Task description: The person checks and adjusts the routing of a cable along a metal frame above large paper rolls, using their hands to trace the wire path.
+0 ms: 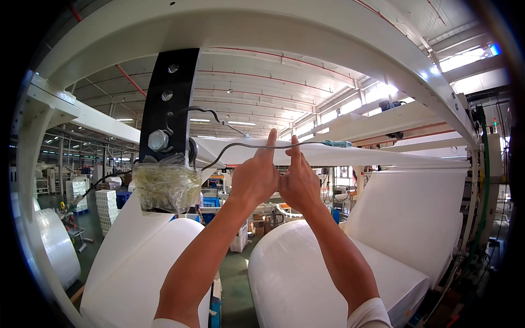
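Both my hands are raised ahead of me, side by side at the middle of the view. A thin dark cable (240, 144) sags across in front of both index fingers. My left hand (255, 177) points its index finger upward behind the cable, its other fingers folded. Close beside it, my right hand (299, 186) also has its index finger up at the cable, the rest bent and partly hidden. Neither hand visibly grips the cable. Greenish wrapping (336, 144) covers the cable's right part. Behind the fingers stretches a white sheet web (394, 156).
A black bolted bracket (167, 98) hangs from the white overhead beam (240, 27), its lower end bound in clear yellowish tape (167, 186). Large white rolls (306, 268) and sloping sheet (410, 218) lie below. Another roll (57, 249) stands far left. Green floor (235, 279) shows between rolls.
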`<control>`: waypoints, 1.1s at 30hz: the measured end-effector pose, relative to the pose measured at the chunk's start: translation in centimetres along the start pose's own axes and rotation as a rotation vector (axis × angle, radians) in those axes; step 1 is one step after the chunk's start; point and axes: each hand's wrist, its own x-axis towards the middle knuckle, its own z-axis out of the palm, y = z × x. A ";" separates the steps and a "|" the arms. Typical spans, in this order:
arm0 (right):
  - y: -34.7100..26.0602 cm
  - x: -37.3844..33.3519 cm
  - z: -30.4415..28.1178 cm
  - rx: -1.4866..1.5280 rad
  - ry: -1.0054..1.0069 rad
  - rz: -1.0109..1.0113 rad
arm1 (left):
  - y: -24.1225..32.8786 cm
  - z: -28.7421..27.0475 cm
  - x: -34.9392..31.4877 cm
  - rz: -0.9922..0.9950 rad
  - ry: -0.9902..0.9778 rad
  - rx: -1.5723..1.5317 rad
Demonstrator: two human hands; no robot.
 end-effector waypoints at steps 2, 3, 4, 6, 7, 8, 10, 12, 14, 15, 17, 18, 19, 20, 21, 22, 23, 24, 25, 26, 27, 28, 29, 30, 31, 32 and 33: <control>0.0 -0.1 -0.1 0.010 -0.005 0.001 | 0.0 0.1 0.3 -0.001 0.001 0.002; -0.1 -0.2 -0.2 0.018 -0.005 0.002 | 0.2 0.0 0.5 -0.009 -0.008 0.005; -0.1 -0.4 -0.2 0.026 -0.005 0.003 | 0.4 -0.1 0.6 -0.016 -0.017 0.007; 0.2 -0.7 -0.1 0.013 0.012 -0.015 | 0.5 0.0 0.8 -0.018 -0.020 0.010; 0.3 -0.8 0.0 0.009 0.020 -0.026 | 0.3 0.2 1.0 -0.014 -0.014 0.011; 0.3 -0.9 0.0 0.016 0.016 -0.032 | 0.2 0.4 1.1 -0.009 -0.007 0.013; 0.3 -1.2 0.0 0.029 0.011 -0.045 | 0.3 0.5 1.2 -0.018 -0.004 0.023; 0.3 -1.4 -0.2 0.018 -0.004 -0.042 | 0.3 0.7 1.4 -0.013 0.017 0.029; 0.2 -1.7 -0.2 0.019 -0.014 -0.041 | -0.1 1.1 1.6 -0.002 0.053 0.037; 0.1 -1.7 -0.2 0.025 -0.016 -0.042 | -0.1 1.0 1.6 -0.006 0.043 0.043; 0.2 -1.9 -0.3 0.022 -0.020 -0.040 | 0.1 0.8 1.8 -0.005 0.022 0.046; 0.3 -2.0 -0.4 0.022 -0.023 -0.040 | 0.2 0.8 1.9 -0.008 0.011 0.052; 0.3 -2.1 -0.4 0.023 -0.026 -0.041 | 0.3 0.7 2.0 -0.012 0.001 0.060; 0.4 -2.2 -0.4 0.022 -0.028 -0.051 | 0.3 0.7 2.0 -0.016 -0.008 0.068; 0.6 -2.3 -0.2 0.020 -0.031 -0.060 | 0.4 0.7 2.1 -0.019 -0.013 0.071; 0.6 -2.3 -0.2 0.018 -0.033 -0.069 | 0.4 0.6 2.2 -0.022 -0.017 0.074; 0.7 -2.3 -0.2 0.022 -0.035 -0.069 | 0.4 0.6 2.3 -0.025 -0.022 0.077; 0.7 -2.3 -0.3 0.026 -0.037 -0.069 | 0.5 0.6 2.3 -0.028 -0.024 0.080; 0.6 -2.3 -0.2 0.030 -0.040 -0.068 | 0.5 0.6 2.4 -0.031 -0.028 0.083; 0.6 -2.3 -0.2 0.035 -0.040 -0.065 | 0.4 0.5 2.4 -0.035 -0.031 0.085; 0.5 -2.3 -0.2 0.040 -0.041 -0.062 | 0.4 0.6 2.4 -0.038 -0.032 0.088; 0.5 -2.3 -0.1 0.046 -0.043 -0.059 | 0.4 0.6 2.4 -0.042 -0.032 0.091; 0.5 -2.3 -0.1 0.046 -0.041 -0.062 | 0.4 0.6 2.4 -0.047 -0.033 0.094; 0.5 -2.3 0.0 0.047 -0.039 -0.065 | 0.4 0.5 2.4 -0.055 -0.043 0.099; 0.5 -2.3 -0.2 0.041 -0.032 -0.068 | 0.6 0.3 2.4 -0.057 -0.050 0.102; 0.5 -2.3 -0.4 0.034 -0.035 -0.060 | 0.8 0.2 2.4 -0.058 -0.057 0.105; 0.4 -2.3 -0.6 0.027 -0.038 -0.053 | 0.9 0.2 2.3 -0.053 -0.051 0.101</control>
